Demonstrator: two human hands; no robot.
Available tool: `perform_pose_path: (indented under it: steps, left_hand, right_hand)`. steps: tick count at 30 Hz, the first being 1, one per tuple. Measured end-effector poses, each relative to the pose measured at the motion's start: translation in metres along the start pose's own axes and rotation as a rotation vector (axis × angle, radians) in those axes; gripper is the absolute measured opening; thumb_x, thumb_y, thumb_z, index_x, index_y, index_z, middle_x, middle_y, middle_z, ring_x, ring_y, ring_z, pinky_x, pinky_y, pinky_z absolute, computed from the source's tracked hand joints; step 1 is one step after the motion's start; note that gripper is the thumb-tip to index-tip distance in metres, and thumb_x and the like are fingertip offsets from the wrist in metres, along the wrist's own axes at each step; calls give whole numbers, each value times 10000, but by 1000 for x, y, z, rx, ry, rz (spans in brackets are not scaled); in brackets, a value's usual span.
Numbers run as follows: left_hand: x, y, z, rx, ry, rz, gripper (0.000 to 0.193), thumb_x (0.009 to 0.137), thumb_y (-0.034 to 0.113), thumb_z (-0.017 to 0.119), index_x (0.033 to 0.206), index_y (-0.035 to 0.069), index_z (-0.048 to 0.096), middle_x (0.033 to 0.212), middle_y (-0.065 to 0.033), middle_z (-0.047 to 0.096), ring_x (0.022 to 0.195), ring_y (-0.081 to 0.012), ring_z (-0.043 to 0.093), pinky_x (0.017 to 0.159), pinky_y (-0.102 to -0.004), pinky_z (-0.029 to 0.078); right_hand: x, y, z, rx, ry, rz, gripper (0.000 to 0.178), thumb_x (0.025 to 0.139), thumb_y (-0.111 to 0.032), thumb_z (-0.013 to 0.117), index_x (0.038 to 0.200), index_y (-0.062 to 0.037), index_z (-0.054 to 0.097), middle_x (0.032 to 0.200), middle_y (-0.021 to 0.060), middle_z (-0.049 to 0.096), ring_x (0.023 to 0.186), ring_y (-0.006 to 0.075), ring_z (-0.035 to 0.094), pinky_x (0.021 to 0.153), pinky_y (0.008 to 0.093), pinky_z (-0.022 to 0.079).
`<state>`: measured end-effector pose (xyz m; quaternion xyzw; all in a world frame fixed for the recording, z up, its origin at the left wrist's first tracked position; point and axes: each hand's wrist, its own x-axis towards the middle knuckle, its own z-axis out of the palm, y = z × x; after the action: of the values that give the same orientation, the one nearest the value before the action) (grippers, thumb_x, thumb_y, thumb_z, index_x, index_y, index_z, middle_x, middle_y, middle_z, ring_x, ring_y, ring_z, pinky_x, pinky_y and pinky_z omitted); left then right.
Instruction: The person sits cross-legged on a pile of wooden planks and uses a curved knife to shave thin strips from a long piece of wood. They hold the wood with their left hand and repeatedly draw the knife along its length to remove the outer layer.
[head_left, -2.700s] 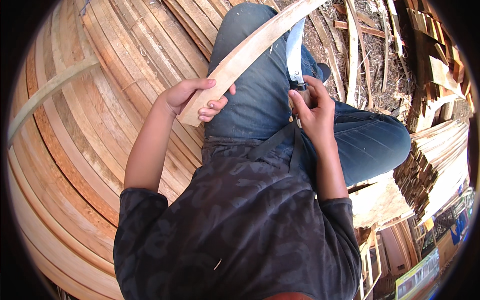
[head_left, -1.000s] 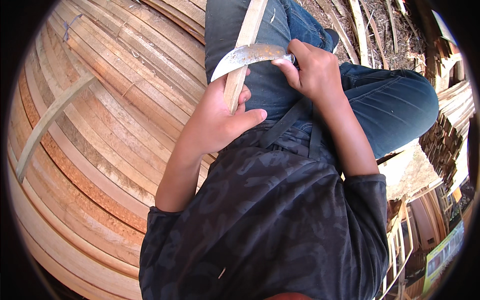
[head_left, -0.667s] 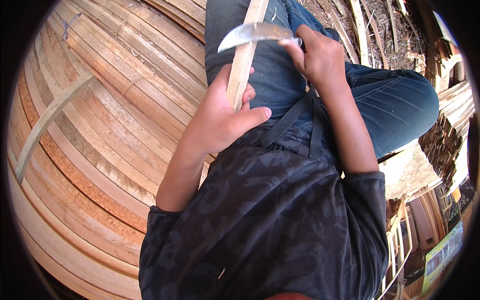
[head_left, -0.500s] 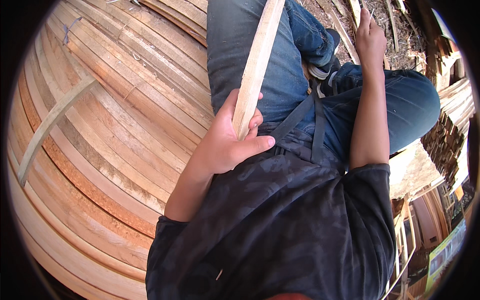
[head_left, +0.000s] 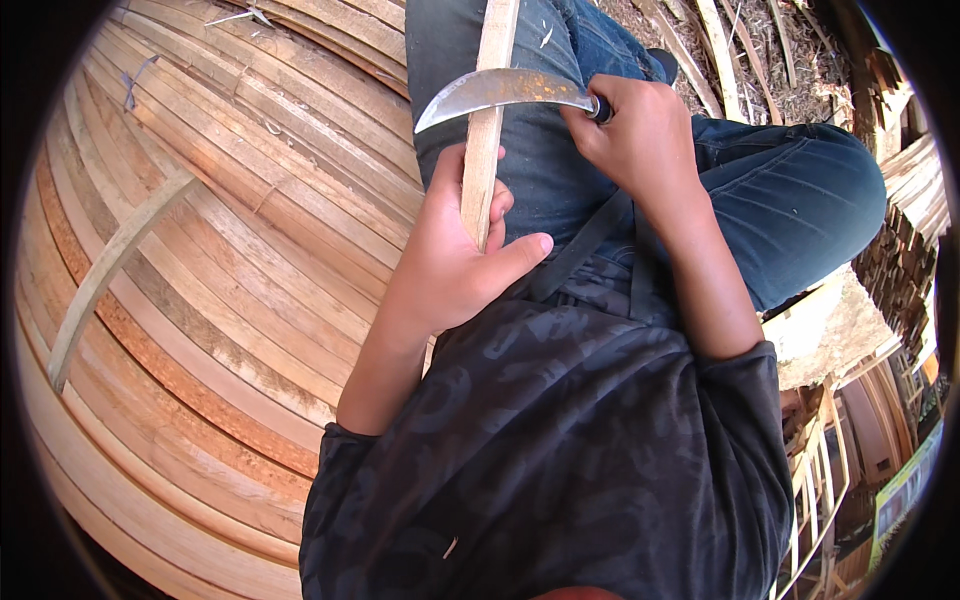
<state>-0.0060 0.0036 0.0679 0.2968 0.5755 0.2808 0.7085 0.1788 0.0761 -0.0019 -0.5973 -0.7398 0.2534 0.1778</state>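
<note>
My left hand (head_left: pixel 455 240) is wrapped round the near end of a long pale wooden strip (head_left: pixel 483 155), its thumb stretched out to the right. The strip points away from me over my jeans and runs out of the top of the picture. In my right hand (head_left: pixel 640 135) is the dark handle of a curved knife (head_left: pixel 510 88), my fingers closed round it. Its rust-spotted blade lies across the strip, a little beyond my left fingers, with the tip pointing left. Whether the edge bites into the wood I cannot tell.
Long planks (head_left: pixel 230 290) are stacked on my left, with a short loose strip (head_left: pixel 115 265) lying across them. Wood shavings and thin offcuts (head_left: pixel 720 60) cover the ground at the upper right. A wooden block (head_left: pixel 830 325) and piled split wood (head_left: pixel 910 260) stand to my right.
My right hand has come from the upper right toward me and to the left, bringing the knife over the strip. The strip now stands more upright in view, still in my left hand.
</note>
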Motion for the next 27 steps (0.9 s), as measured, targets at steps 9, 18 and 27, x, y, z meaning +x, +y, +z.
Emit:
perform_pose_path:
  steps: [9, 18, 27]
  left_hand:
    - [8, -1, 12, 139, 108, 41, 652, 765, 71, 754, 1255, -43, 338, 898, -14, 424, 709, -49, 419, 608, -198, 411]
    - [8, 2, 17, 71, 114, 35, 661, 768, 68, 750, 1263, -50, 329, 893, -18, 439, 708, -51, 429, 623, -211, 425]
    - [5, 2, 22, -34, 92, -8, 675, 756, 39, 753, 1280, -4, 330, 888, -7, 432, 698, -36, 420, 600, -199, 404]
  right_hand:
    - [34, 20, 18, -154, 151, -52, 269, 863, -308, 657, 731, -81, 719, 579, 180, 607, 573, 382, 620, 559, 454, 508]
    - [84, 58, 16, -283, 262, 68, 140, 704, -166, 642, 672, -33, 674, 684, 225, 633, 682, 401, 640, 669, 490, 523]
    - [123, 90, 32, -278, 124, 370, 205, 742, -154, 599, 807, 7, 708, 837, 280, 667, 805, 420, 669, 743, 496, 538]
